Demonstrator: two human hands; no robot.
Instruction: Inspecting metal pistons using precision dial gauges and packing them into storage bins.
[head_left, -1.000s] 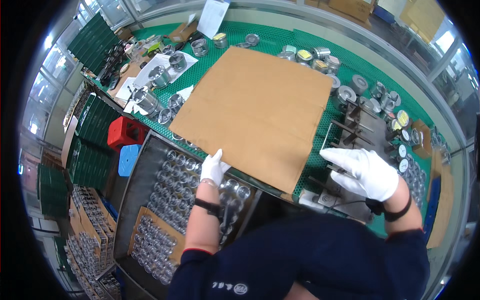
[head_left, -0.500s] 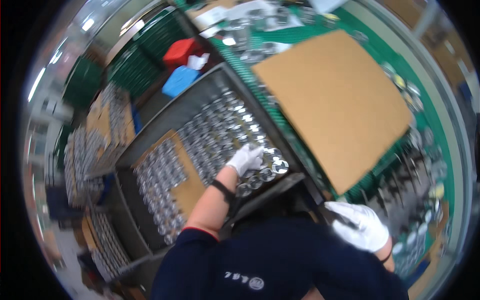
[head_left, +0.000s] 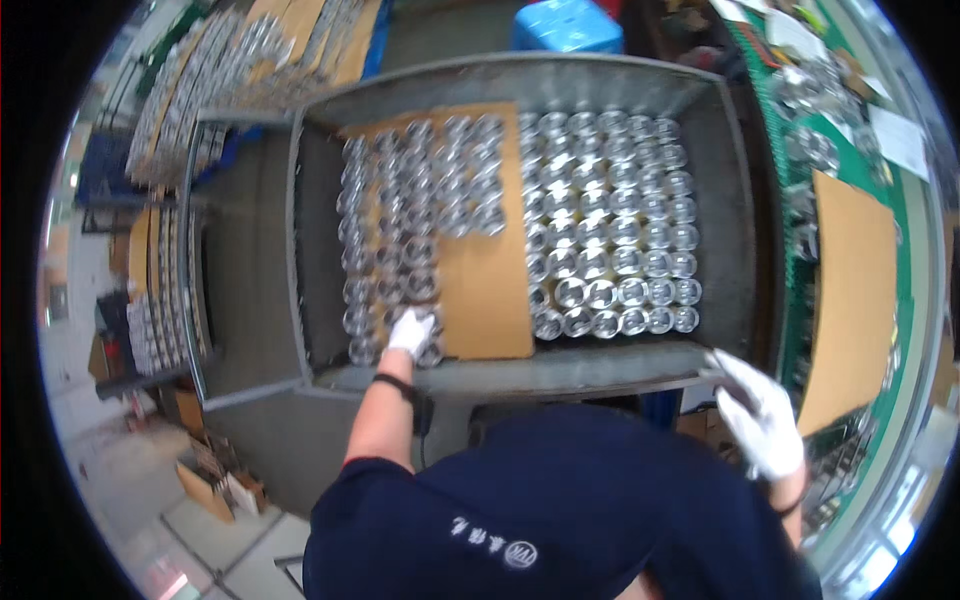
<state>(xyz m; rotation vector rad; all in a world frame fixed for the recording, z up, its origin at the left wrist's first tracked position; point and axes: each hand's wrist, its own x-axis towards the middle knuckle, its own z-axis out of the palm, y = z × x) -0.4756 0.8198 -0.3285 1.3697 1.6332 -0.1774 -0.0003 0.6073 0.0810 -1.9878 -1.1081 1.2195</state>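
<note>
My left hand [head_left: 410, 334], in a white glove, is down among shiny round metal parts [head_left: 388, 258] at the near end of the bin's left block. It touches or nearly touches the parts there; its fingers are too blurred to show whether they grip one. My right hand [head_left: 762, 422], also gloved in white, hovers off the bin's near right corner with fingers and thumb apart and nothing between them. Rows of similar metal parts [head_left: 594, 233] fill the right side of the grey metal bin [head_left: 722, 200]. Brown cardboard [head_left: 487, 300] lies under the left block and shows bare in the middle.
To the right, a large cardboard sheet [head_left: 850, 300] lies on a green-topped bench [head_left: 895, 190] that also holds loose metal parts. A blue plastic-covered container [head_left: 567, 27] is beyond the bin. Stacked layers of metal parts [head_left: 225, 70] stand at the far left.
My view has turned left, bringing the bin to the centre. The left hand has moved from the right block of parts to the left block. My right hand stays open beside the bin.
</note>
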